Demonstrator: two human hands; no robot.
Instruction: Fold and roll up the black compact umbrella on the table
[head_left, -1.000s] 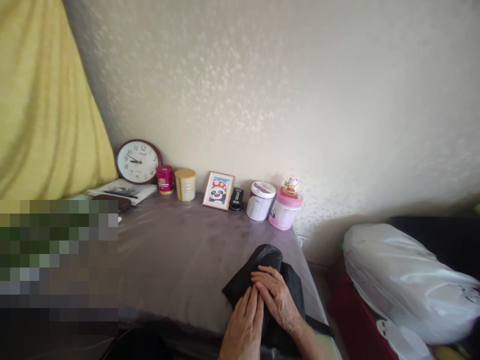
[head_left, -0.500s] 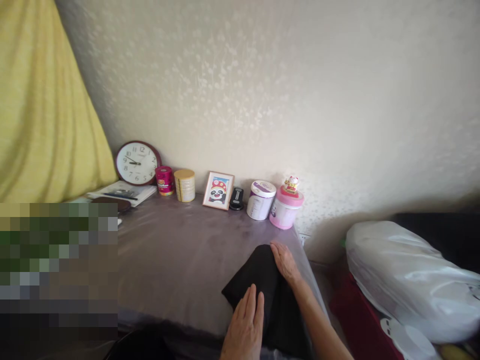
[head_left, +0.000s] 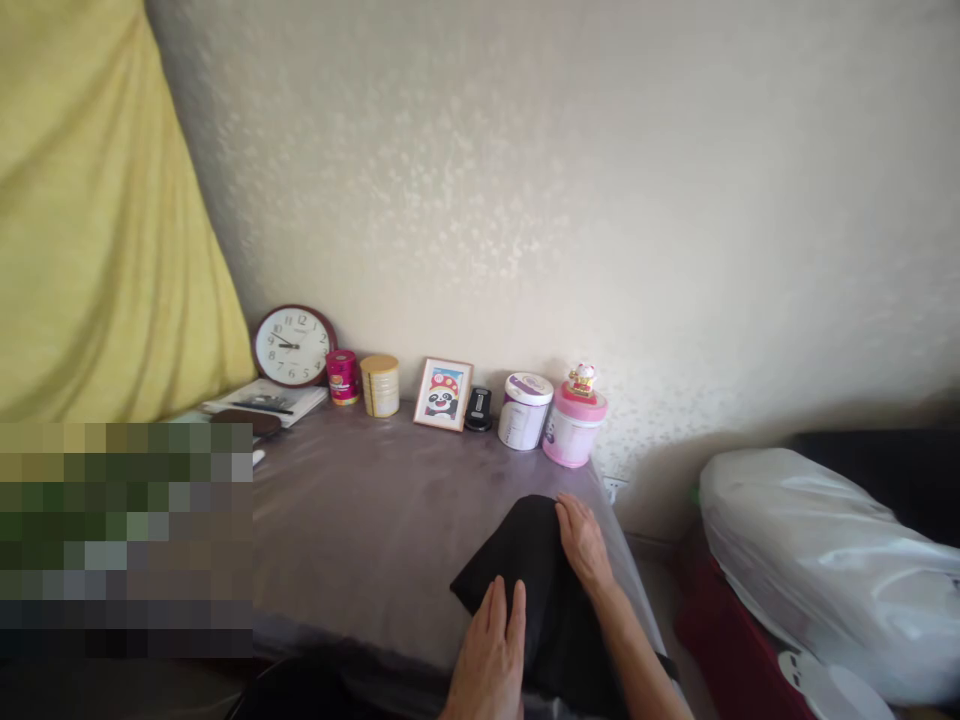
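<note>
A folded black cloth (head_left: 517, 550) lies on the right part of the grey-covered table (head_left: 360, 530), its lower part running down to the near edge. My left hand (head_left: 491, 645) rests on the near left of the cloth, fingers stretched out and lying flat. At the far right edge of the cloth, my right hand (head_left: 583, 540) touches it with fingers extended and slightly bent. Its fingertips sit by the cloth's upper corner. The undersides of both hands are hidden.
Along the wall stand a clock (head_left: 295, 346), a pink canister (head_left: 343, 378), a yellow-lidded tin (head_left: 380, 386), a framed panda picture (head_left: 443, 395), a black device (head_left: 478, 410), a white tub (head_left: 526, 412) and a pink tub (head_left: 574, 428) bearing a cat figurine (head_left: 582, 380). A white plastic bag (head_left: 817, 560) lies right.
The view has shifted slightly, so things on the table appear lower and to the right. My right hand has moved a little right along the cloth's edge; the left stays on the cloth.
</note>
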